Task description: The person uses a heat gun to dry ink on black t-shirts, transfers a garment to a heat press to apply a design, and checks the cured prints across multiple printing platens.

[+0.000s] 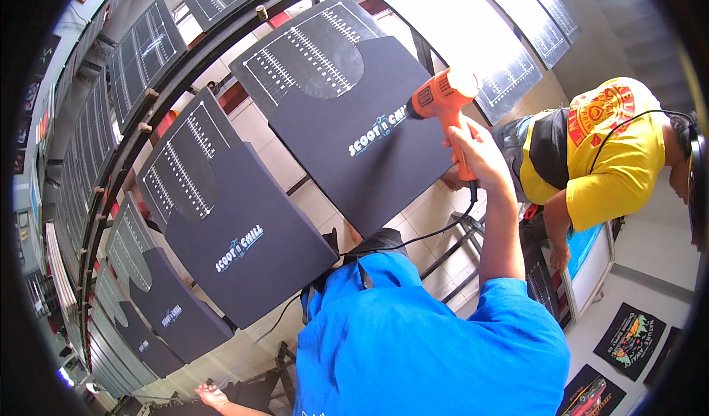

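My right hand (478,157) grips the handle of an orange heat gun (437,97). Its dark nozzle points at the white and blue print (378,137) on a black fabric piece (347,183), which lies over a dark board with white ruled scales (314,46). From the handle's end a black cord (443,229) runs down past my waist. At the lower left, my left hand (213,396) is closed around a stretch of cord, low and away from the boards. To the left, another black printed piece (247,257) covers a similar board.
More boards (171,318) with printed black pieces line the curved metal rail (148,98). Bare scaled boards (148,54) stand beyond it. A person in a yellow shirt (620,150) bends at the right, near a framed screen (591,268). Dark printed pictures (628,340) hang at lower right.
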Demonstrator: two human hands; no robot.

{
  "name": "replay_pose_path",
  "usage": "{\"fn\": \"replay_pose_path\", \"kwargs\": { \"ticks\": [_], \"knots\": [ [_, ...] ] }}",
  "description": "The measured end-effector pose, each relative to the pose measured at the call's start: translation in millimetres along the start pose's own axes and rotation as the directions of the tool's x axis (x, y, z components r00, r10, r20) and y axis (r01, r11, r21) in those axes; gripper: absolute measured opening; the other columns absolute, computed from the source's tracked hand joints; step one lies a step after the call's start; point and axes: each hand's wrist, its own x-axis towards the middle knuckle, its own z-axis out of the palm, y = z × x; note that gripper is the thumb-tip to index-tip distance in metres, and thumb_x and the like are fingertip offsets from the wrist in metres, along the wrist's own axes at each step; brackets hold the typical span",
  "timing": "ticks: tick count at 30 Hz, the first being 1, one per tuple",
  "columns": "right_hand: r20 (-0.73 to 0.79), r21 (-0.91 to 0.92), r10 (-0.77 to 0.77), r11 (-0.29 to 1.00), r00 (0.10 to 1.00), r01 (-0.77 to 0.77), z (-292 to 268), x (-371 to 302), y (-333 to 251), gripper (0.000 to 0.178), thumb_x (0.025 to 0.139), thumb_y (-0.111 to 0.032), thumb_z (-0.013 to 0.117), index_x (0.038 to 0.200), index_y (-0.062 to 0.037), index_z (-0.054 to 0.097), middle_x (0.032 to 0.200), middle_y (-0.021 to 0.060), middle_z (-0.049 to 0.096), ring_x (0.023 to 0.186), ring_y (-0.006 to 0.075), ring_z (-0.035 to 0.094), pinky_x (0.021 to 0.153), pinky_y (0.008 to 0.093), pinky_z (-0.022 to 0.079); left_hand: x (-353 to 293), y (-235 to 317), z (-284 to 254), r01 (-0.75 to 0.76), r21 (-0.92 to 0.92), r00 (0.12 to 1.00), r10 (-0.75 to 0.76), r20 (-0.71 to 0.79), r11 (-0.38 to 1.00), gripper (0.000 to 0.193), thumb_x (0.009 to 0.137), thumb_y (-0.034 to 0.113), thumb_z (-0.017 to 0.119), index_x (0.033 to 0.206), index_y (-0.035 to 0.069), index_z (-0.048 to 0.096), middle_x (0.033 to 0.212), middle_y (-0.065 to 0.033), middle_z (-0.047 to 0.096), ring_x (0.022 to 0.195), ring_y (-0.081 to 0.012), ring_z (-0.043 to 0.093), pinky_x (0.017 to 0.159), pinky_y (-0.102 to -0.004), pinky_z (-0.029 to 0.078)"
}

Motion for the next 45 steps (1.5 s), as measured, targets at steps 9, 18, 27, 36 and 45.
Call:
{"fn": "replay_pose_path", "kwargs": {
  "ticks": [9,18,27,36,45],
  "knots": [
    [0.037,-0.09,-0.028,0.995,0.999,0.032,4,1,-3,0.032,0.093,-0.027,0.06,0.114,-0.0037,0.055,0.084,0.0025,0.057,0.059,0.0066,0.052,0.051,0.0228,0.046,-5,-5,14,-0.032,0.087,0.998,0.028,0.05,0.996,0.013,0.099,0.018,0.045,0.09,0.009,0.046,0.075,-0.0015,0.048,0.061,-0.0119,0.044,0.056,-0.0263,0.039],
    [-0.009,-0.041,0.009,0.999,1.0,-0.009,-5,5,0,0.031,0.092,-0.027,0.061,0.11,-0.0028,0.056,0.085,0.0028,0.058,0.061,0.0077,0.053,0.052,0.0235,0.047,2,-1,24,-0.008,0.059,0.997,0.004,0.071,0.998,0.014,0.103,0.015,0.039,0.091,0.011,0.047,0.077,-0.0022,0.05,0.064,-0.0118,0.046,0.058,-0.0273,0.042],
    [0.007,-0.098,-0.035,0.995,0.999,0.036,-3,8,6,0.03,0.093,-0.028,0.061,0.109,-0.0035,0.056,0.084,0.0022,0.058,0.061,0.0069,0.052,0.052,0.0228,0.046,-2,-3,14,-0.009,0.122,1.0,0.009,0.005,0.992,0.027,0.102,0.033,0.041,0.084,0.014,0.046,0.074,0.0005,0.051,0.063,-0.0114,0.046,0.06,-0.0272,0.041],
    [0.002,-0.079,-0.003,0.997,1.0,0.003,-4,8,2,0.026,0.093,-0.027,0.061,0.102,-0.0032,0.057,0.082,0.0013,0.058,0.06,0.007,0.053,0.052,0.0237,0.046,0,-2,16,0.005,0.096,1.0,-0.003,-0.015,0.995,0.019,0.1,0.024,0.042,0.087,0.012,0.048,0.076,-0.0013,0.053,0.065,-0.0127,0.048,0.06,-0.0276,0.042],
    [0.017,-0.135,-0.024,0.991,1.0,0.026,-4,9,6,0.027,0.093,-0.028,0.061,0.101,-0.003,0.056,0.082,0.0009,0.057,0.06,0.0063,0.053,0.051,0.0235,0.046,2,-4,14,-0.011,0.116,1.0,0.012,-0.008,0.993,0.02,0.1,0.028,0.043,0.087,0.013,0.046,0.075,-0.0009,0.053,0.066,-0.0127,0.049,0.061,-0.0286,0.042]
  ]
}}
